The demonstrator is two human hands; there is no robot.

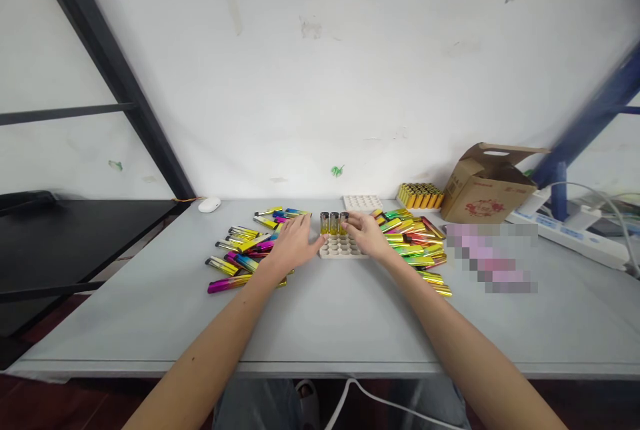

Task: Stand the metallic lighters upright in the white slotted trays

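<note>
Three lighters (334, 223) with black tops stand upright in the back row of a white tray with round holes (344, 247). My right hand (367, 233) has its fingers closed on the rightmost of them. Just left of the tray is my left hand (298, 243), fingers spread, thumb near the leftmost standing lighter and nothing in its grasp. Shiny multicoloured lighters lie in a loose pile on the left (223, 266), partly under my left arm. Another loose pile (420, 251) lies to the right, beside my right forearm.
Behind stand a second white holed tray (363, 203) and a tray full of yellow lighters (421, 197). An open cardboard box (487, 190), a white power strip (575, 237) and a blurred pink item (487, 258) are at the right. A white oval device (209, 205) sits back left.
</note>
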